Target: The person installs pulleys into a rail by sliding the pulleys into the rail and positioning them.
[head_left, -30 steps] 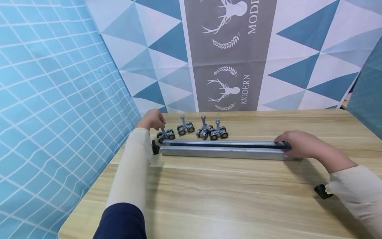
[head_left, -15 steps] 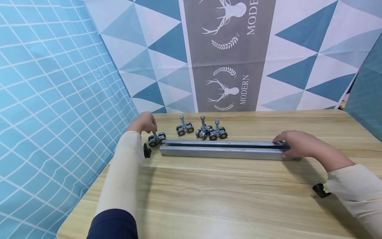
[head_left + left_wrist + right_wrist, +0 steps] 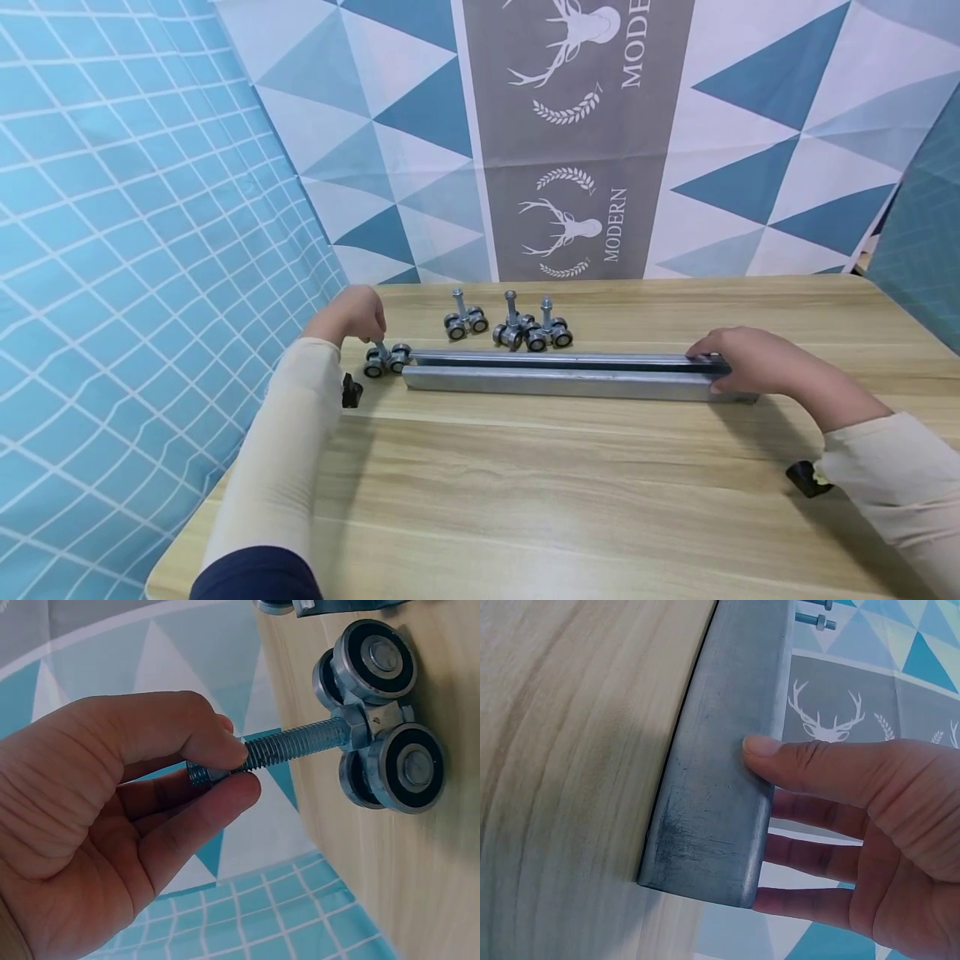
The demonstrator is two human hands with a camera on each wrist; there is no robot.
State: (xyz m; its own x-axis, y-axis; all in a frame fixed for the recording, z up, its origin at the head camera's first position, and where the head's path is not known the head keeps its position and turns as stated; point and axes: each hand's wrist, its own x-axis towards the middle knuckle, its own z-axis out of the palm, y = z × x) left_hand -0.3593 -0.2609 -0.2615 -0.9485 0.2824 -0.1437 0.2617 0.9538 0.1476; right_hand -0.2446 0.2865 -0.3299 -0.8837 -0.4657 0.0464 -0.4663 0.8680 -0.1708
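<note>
My left hand (image 3: 351,315) pinches the threaded bolt (image 3: 300,745) of a four-wheeled roller trolley (image 3: 386,360) between thumb and forefinger. In the left wrist view, the trolley's wheels (image 3: 415,769) are on the wooden table. It stands by the left end of a long grey metal track (image 3: 562,383), whose slot faces up; whether they touch, I cannot tell. At the track's other end, my right hand (image 3: 757,362) grips it across the top. The right wrist view has the thumb on the track's near side wall (image 3: 720,750), the other fingers partly hidden behind.
Behind the track are more roller trolleys, bolts upward: one on the left (image 3: 466,322), a middle one (image 3: 510,329) and a right one (image 3: 549,332), the last two close together. A patterned cloth (image 3: 420,125) hangs behind the table (image 3: 555,500), and a blue checked one (image 3: 135,250) at left.
My left hand has moved left and slightly nearer with the roller trolley, from behind the track's left end to beside it. The right hand and the track have stayed in place.
</note>
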